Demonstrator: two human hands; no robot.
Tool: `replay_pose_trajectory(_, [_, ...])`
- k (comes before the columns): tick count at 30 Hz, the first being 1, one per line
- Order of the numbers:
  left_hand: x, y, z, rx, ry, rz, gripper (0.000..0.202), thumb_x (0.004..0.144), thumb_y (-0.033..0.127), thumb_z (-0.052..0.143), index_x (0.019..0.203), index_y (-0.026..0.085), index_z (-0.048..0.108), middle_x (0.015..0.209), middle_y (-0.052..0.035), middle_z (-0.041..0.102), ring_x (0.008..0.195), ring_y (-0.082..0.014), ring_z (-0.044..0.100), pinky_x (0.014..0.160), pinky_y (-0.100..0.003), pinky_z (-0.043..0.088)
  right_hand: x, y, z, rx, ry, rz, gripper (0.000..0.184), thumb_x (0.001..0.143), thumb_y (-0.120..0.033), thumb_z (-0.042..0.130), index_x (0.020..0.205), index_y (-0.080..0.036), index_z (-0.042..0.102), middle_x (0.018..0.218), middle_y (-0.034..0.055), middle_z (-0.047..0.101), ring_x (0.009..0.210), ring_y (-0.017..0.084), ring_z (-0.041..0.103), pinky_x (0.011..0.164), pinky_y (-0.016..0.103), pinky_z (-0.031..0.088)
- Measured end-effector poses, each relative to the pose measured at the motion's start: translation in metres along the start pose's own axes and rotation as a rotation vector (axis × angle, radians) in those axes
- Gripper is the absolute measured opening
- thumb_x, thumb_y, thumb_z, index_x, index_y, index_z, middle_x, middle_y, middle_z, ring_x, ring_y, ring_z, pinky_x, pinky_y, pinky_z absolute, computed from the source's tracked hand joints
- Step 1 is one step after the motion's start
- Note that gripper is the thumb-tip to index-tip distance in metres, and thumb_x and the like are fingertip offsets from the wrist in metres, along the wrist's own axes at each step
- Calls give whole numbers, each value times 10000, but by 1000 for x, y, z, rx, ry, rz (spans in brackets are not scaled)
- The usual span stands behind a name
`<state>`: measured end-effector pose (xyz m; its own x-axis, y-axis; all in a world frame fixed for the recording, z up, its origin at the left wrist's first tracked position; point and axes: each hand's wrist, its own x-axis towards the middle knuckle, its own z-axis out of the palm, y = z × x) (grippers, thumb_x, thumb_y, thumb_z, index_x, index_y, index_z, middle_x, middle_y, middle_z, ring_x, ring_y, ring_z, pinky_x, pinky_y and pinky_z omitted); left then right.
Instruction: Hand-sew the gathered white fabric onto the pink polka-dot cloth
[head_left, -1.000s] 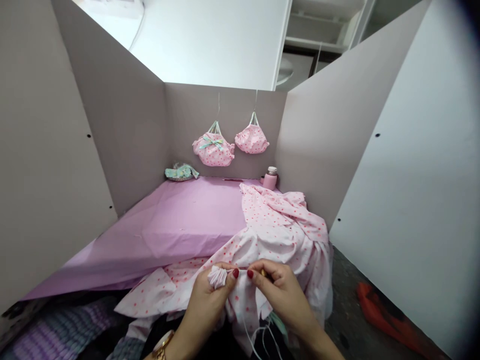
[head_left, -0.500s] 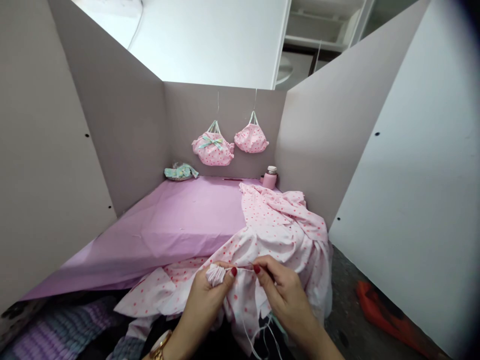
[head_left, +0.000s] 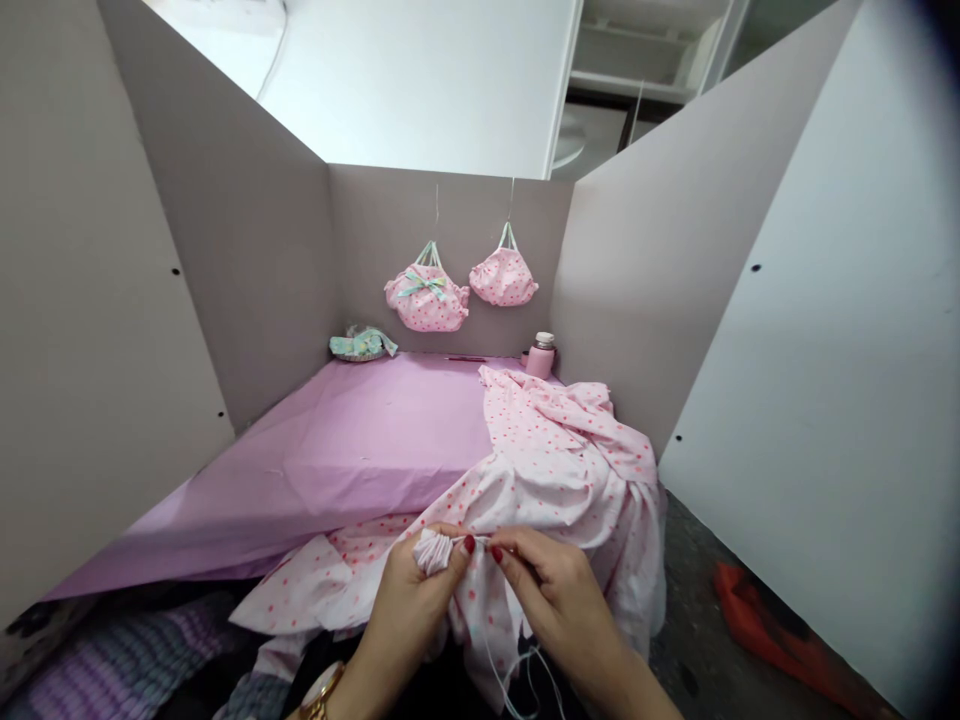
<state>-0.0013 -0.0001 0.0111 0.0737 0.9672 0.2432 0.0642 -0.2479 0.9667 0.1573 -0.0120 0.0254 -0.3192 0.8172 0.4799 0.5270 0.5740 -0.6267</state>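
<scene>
My left hand [head_left: 416, 598] is closed, pinching a gathered white bunch of the pink dotted fabric [head_left: 559, 450] at the table's near edge. My right hand [head_left: 551, 595] is closed in a pinch right beside that bunch; what its fingertips grip is too small to make out. White thread [head_left: 517, 675] hangs in loops below my right hand. The fabric spreads up over the right side of the purple table cover [head_left: 367, 440]. A gold watch sits on my left wrist.
Two pink dotted pouches [head_left: 427, 297] [head_left: 504, 277] hang on the back panel. A teal cloth bundle [head_left: 362, 343] lies at the back left, a pink bottle [head_left: 541, 355] at the back right. Tall panels wall in three sides. A red object [head_left: 757, 620] lies on the floor.
My right hand has moved left, closing the gap to the gathered bunch in my left hand. The left hand has stayed in place.
</scene>
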Motion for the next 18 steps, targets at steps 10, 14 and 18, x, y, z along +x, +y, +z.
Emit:
replay_pose_trajectory(10, [0, 2, -1, 6, -22, 16, 191, 779, 328, 578, 742, 152, 643, 687, -18, 655, 655, -172, 578, 633, -237, 443, 0, 1, 1, -9, -4, 0, 230, 865, -141, 435, 957, -192, 639, 860, 38, 665, 784, 166, 607, 699, 264, 439])
replay_pose_trajectory(14, [-1, -1, -2, 9, -19, 16, 178, 778, 316, 582, 751, 149, 640, 689, -21, 661, 653, -171, 583, 633, -238, 445, -1, 4, 1, -34, 2, 31, 250, 864, -160, 437, 1054, -187, 598, 904, 45, 669, 792, 176, 618, 705, 279, 458])
replay_pose_trajectory(18, [0, -1, -3, 24, -27, 40, 162, 777, 303, 586, 756, 154, 644, 706, -23, 674, 665, -173, 594, 641, -237, 446, 0, 5, 0, -52, -9, -4, 335, 855, -164, 436, 1175, -147, 536, 1098, 94, 628, 978, 209, 591, 839, 320, 444])
